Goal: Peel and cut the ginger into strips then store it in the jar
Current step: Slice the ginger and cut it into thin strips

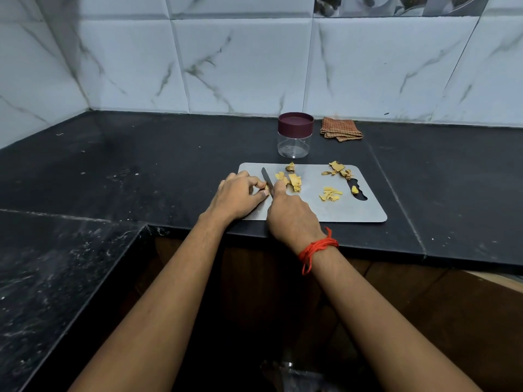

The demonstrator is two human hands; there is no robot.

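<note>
Nearest us, two bare forearms reach over the front edge of the counter (141, 165). It is black speckled stone, with a raised ledge (56, 278) of the same stone at the left. A red thread (317, 247) is wrapped round the right wrist.

The right hand (291, 219) is curled round the handle of a knife (267, 181) (the handle is hidden in the fist, so we see only the thin blade pointing away). The left hand (237, 198) pinches a small ginger piece (266, 191) in its fingertips, low on the board just left of the blade.

Both hands are over the left end of a grey cutting board (353, 210) lying flat near the counter's front edge. Just right of the blade we see yellow ginger slices (294, 182), flat and ragged. Further right is a small heap of thin pale-yellow strips (330, 193). One chunk (354, 189) lies in the board's handle slot. Brownish peels (338, 168) sit at the far right corner, and another brown scrap (290, 166) at the far edge.

Behind the board stands the jar (295, 142), clear and upright, with its maroon lid (295, 125) on. Just to its right, a folded checked cloth (341, 129) lies by the wall (240, 66), which is white marble-look tile with grey veins.
</note>
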